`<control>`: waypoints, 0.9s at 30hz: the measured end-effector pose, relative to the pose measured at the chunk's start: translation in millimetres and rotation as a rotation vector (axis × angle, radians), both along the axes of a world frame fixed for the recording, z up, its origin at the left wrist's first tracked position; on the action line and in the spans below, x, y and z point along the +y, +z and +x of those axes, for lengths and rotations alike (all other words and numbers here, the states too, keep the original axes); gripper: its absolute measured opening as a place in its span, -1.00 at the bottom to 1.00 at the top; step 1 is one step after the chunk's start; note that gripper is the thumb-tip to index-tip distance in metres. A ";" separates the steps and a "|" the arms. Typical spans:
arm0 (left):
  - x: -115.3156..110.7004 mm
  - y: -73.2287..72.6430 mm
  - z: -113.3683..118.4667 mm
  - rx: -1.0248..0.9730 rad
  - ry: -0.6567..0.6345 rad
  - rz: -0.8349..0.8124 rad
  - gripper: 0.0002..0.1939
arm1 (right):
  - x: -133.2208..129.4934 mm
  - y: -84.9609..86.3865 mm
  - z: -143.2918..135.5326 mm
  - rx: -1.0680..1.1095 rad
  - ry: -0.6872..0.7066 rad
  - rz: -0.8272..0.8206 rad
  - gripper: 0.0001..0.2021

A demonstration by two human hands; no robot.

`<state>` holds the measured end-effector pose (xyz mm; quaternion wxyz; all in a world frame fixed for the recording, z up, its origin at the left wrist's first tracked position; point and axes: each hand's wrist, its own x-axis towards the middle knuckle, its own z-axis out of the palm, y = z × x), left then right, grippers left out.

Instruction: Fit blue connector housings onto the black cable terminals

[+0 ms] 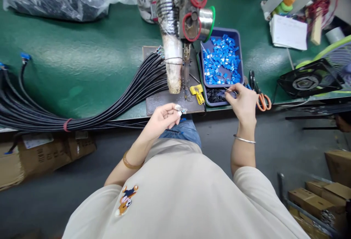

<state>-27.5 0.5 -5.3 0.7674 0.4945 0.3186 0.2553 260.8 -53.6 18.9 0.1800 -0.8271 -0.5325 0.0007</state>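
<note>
My left hand (166, 116) is closed, thumb against fingers, on the end of a black cable; its stripped, thin coloured wires (183, 111) stick out past the fingertips. My right hand (243, 101) pinches a thin metal tool, seemingly tweezers (230, 90), above the near edge of the trays. Small black parts (215, 95) lie in the lower tray under it. The upper purple-grey tray (241, 54) holds many blue connectors (223, 60). A soldering iron (186, 72) points down just beyond my left hand, beside a white-tipped fume hose (174, 74).
A bundle of black cables (117, 109) runs leftward along the table edge, tied with a red band. On the brown board (156, 102) lies a yellow clip (197, 93). Orange-handled scissors (263, 102) and a black fan (309, 78) are at right. A solder spool (206, 24) hangs above.
</note>
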 end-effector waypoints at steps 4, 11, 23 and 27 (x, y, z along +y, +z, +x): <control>7.3 1.8 4.0 -0.056 0.059 -0.039 -0.74 | -6.2 -1.7 -3.5 0.081 -0.072 0.182 -0.97; 4.4 7.8 8.9 0.035 0.128 0.038 -0.77 | -26.1 14.3 -59.3 0.521 -0.015 0.499 -0.85; -4.6 2.0 9.2 0.077 0.190 0.322 -0.86 | -21.3 -3.6 -124.3 0.762 0.199 0.298 -0.85; 6.2 8.4 -2.9 0.061 -0.192 0.265 -0.88 | -31.2 16.0 -84.6 0.296 0.054 0.366 -0.86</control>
